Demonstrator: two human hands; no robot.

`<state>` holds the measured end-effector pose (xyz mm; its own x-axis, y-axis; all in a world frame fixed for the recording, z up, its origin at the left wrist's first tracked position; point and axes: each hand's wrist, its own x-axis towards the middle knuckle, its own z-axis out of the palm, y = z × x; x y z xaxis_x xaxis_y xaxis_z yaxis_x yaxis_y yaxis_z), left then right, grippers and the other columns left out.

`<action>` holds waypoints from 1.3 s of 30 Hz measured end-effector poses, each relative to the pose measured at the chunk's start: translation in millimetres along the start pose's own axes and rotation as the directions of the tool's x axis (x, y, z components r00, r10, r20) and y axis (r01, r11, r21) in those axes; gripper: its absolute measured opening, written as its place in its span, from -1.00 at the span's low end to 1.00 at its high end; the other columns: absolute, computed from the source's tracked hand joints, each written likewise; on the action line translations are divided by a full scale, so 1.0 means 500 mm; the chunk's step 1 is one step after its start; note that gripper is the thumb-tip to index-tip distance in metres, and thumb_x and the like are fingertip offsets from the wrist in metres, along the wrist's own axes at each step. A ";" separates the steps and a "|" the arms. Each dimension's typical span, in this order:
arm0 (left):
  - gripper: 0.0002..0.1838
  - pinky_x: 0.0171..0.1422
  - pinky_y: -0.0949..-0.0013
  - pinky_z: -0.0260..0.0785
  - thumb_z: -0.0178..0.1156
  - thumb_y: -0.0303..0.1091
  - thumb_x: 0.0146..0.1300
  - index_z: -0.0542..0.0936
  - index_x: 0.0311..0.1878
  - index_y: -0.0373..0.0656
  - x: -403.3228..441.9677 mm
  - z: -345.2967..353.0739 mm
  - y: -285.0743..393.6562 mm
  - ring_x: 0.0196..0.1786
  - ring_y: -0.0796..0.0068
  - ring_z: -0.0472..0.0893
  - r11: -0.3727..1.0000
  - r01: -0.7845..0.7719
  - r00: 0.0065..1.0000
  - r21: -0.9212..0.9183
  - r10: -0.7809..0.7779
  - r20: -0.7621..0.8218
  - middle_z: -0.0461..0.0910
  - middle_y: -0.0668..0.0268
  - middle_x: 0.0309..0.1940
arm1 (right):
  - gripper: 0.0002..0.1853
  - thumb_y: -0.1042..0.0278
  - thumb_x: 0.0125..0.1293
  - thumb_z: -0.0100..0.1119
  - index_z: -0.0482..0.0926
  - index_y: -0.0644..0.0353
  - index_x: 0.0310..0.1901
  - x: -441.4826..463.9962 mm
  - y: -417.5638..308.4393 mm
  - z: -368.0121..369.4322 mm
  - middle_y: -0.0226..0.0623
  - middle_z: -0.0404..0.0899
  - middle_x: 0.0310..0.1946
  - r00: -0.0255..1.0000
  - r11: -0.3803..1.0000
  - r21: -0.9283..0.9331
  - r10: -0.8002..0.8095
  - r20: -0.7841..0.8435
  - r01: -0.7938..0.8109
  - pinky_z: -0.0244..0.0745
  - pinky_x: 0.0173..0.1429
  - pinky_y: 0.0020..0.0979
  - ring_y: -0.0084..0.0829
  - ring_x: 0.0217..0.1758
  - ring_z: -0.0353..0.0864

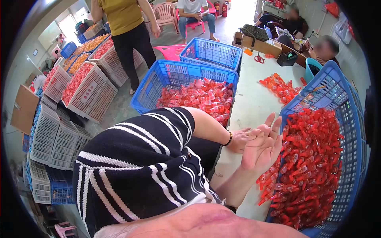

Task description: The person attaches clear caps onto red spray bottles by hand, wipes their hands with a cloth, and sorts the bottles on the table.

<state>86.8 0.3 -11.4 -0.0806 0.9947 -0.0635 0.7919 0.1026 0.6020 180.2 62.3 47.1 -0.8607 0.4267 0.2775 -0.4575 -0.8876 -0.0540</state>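
Note:
My right hand (260, 152) is raised over the table edge, palm up and fingers apart, with nothing visible in it. Behind it my left hand (238, 141), with a beaded bracelet at the wrist, rests on the pale table (248, 97); its fingers look stretched out and are partly hidden by my right hand. Close to the right of my hands, many small red items with clear parts (309, 158) fill a tilted blue crate (353, 131). Some lie loose on the table beside it.
Beyond my left arm stand a blue crate (149, 85) of red items and another blue crate (190, 45). Red scissors (258, 58) and a black box (286, 58) lie farther along the table. Stacked white crates (89, 91) stand left. Several people are nearby.

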 end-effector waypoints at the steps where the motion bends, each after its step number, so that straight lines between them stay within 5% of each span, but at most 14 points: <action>1: -0.12 0.51 -0.16 -0.29 0.04 0.14 0.22 -0.13 0.50 0.13 -0.002 -0.002 -0.001 0.55 0.19 -0.31 1.000 -0.017 1.000 0.004 0.017 -0.022 -0.27 0.27 0.53 | -0.55 0.18 0.48 -0.20 0.21 0.19 0.30 0.001 0.001 0.004 -0.13 0.18 0.33 1.000 1.000 0.003 0.007 -0.010 -0.007 0.43 0.04 -0.24 -0.38 -0.04 0.47; 3: -0.11 0.51 -0.15 -0.30 0.05 0.14 0.22 -0.13 0.50 0.13 -0.002 0.000 -0.002 0.55 0.19 -0.31 0.999 -0.051 0.997 0.007 0.052 -0.058 -0.26 0.27 0.53 | -0.57 0.19 0.48 -0.19 0.24 0.20 0.27 -0.003 0.001 0.006 -0.15 0.23 0.30 1.000 1.000 0.004 0.009 -0.029 -0.009 0.42 0.04 -0.24 -0.39 -0.05 0.47; 8: -0.14 0.52 -0.14 -0.30 0.05 0.10 0.21 -0.09 0.49 0.10 0.031 0.039 -0.057 0.55 0.19 -0.26 1.000 -0.008 0.998 -0.008 0.008 0.061 -0.17 0.25 0.51 | -0.76 0.18 0.50 -0.19 0.37 0.16 -0.05 -0.005 0.009 0.005 -0.34 0.36 -0.17 1.000 0.997 0.074 0.019 0.001 -0.019 0.39 0.02 -0.30 -0.51 -0.22 0.41; 12: -0.17 0.53 -0.13 -0.30 0.05 0.06 0.21 -0.03 0.48 0.06 0.062 0.108 -0.136 0.54 0.19 -0.20 0.957 -0.288 0.942 0.044 0.291 -0.165 -0.07 0.23 0.48 | -0.76 0.16 0.51 -0.20 0.34 0.11 -0.25 -0.005 0.012 0.004 -0.45 0.27 -0.42 0.990 0.981 0.174 0.065 0.122 -0.086 0.36 -0.05 -0.35 -0.58 -0.37 0.32; 16: -0.19 0.53 -0.13 -0.31 0.05 0.04 0.20 0.00 0.47 0.05 0.064 0.084 -0.079 0.53 0.20 -0.15 0.966 -0.092 0.996 0.241 0.093 0.005 -0.02 0.23 0.46 | -0.72 0.14 0.52 -0.22 0.30 0.09 -0.32 -0.004 0.016 0.010 -0.48 0.24 -0.49 0.988 0.975 0.186 0.096 0.121 -0.118 0.31 -0.12 -0.39 -0.61 -0.44 0.27; 17: -0.19 0.53 -0.13 -0.30 0.05 0.04 0.19 0.01 0.46 0.04 0.083 0.064 -0.032 0.53 0.18 -0.14 0.938 0.116 0.975 0.328 -0.170 0.141 -0.03 0.24 0.47 | -0.73 0.14 0.52 -0.21 0.30 0.09 -0.33 -0.006 0.016 0.011 -0.49 0.24 -0.49 0.987 0.976 0.179 0.100 0.125 -0.121 0.30 -0.13 -0.40 -0.62 -0.45 0.27; 19: -0.20 0.53 -0.13 -0.28 0.06 0.05 0.19 0.03 0.46 0.03 0.115 0.043 0.026 0.53 0.16 -0.13 0.711 0.409 0.694 0.572 -0.650 0.311 -0.04 0.24 0.47 | -0.73 0.14 0.51 -0.21 0.31 0.09 -0.33 -0.009 0.017 0.015 -0.49 0.25 -0.49 0.988 0.979 0.172 0.085 0.127 -0.107 0.28 -0.15 -0.41 -0.62 -0.46 0.27; 27: -0.21 0.52 -0.14 -0.26 0.08 0.03 0.18 0.06 0.44 0.04 0.087 0.021 0.006 0.52 0.13 -0.11 0.969 0.072 0.968 0.235 -0.125 0.220 -0.06 0.25 0.48 | -0.79 0.16 0.49 -0.14 0.40 0.10 -0.12 -0.024 0.014 0.024 -0.43 0.37 -0.35 0.991 0.993 0.093 0.067 0.119 -0.079 0.34 0.00 -0.29 -0.58 -0.35 0.36; 31: -0.21 0.52 -0.15 -0.24 0.10 0.02 0.17 0.08 0.44 0.05 0.019 0.004 -0.019 0.52 0.11 -0.10 0.994 -0.103 0.994 0.022 0.102 0.044 -0.06 0.25 0.48 | -0.51 0.03 0.43 -0.06 0.25 0.11 0.27 -0.040 0.009 0.050 -0.20 0.46 -0.06 0.987 0.999 -0.032 0.019 0.158 -0.014 0.24 0.28 -0.04 -0.31 0.02 0.45; 34: -0.21 0.51 -0.15 -0.22 0.13 0.01 0.17 0.08 0.44 0.07 0.042 0.036 -0.075 0.51 0.09 -0.08 0.988 -0.123 0.992 0.095 0.122 0.018 -0.08 0.23 0.48 | -0.26 0.04 0.42 -0.03 -0.16 -0.01 0.47 -0.050 0.001 0.046 -0.10 0.24 0.29 0.854 0.997 -0.025 0.073 0.515 -0.070 -0.20 0.45 0.23 -0.03 0.46 0.05; 39: -0.20 0.48 -0.14 -0.15 0.21 -0.03 0.17 0.08 0.44 0.13 0.060 0.103 -0.119 0.50 0.04 -0.04 0.942 -0.167 0.978 0.291 0.196 -0.075 -0.12 0.17 0.49 | -0.19 0.04 0.40 0.01 -0.30 -0.16 0.48 -0.072 -0.002 0.082 -0.14 0.20 0.34 0.787 0.998 -0.019 0.062 0.614 -0.064 -0.32 0.43 0.30 0.05 0.52 -0.15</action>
<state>68.5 24.0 -89.8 0.0310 0.9927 0.1163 0.9357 -0.0698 0.3458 220.7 41.0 76.3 -0.5685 0.1739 0.8041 -0.4055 -0.9096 -0.0899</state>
